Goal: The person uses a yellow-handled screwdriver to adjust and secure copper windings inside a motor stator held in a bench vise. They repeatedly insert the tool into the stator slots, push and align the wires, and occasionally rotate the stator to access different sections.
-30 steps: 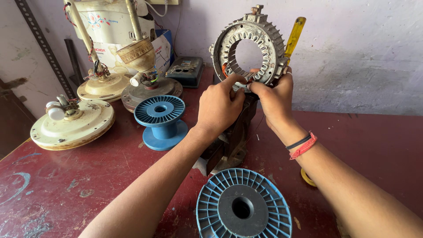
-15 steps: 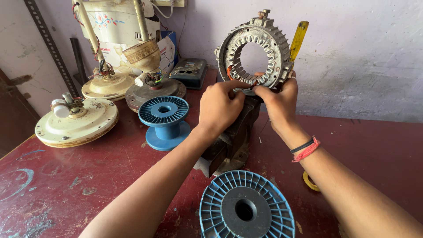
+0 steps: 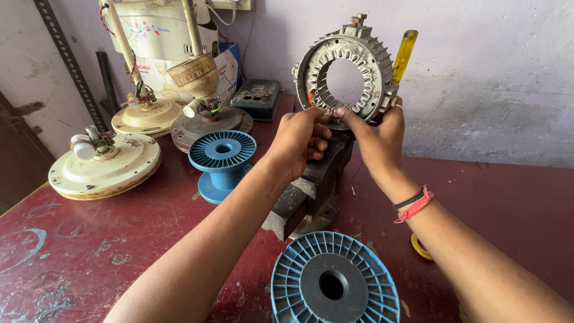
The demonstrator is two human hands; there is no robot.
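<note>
Head view: two hands [image 3: 302, 140] [image 3: 376, 137] touch one stator ring [image 3: 350, 75], two blue spools [image 3: 222, 155] [image 3: 335, 281] nearby.

A slotted ring [image 3: 350, 75] stands on a vise [image 3: 314, 185], spools [image 3: 222, 155] left and in front

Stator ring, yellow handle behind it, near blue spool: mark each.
stator ring [image 3: 375, 72], head view, right side of the metal ring.
yellow handle [image 3: 405, 51], head view, middle of the handle.
near blue spool [image 3: 359, 281], head view, ribbed top flange.
</note>
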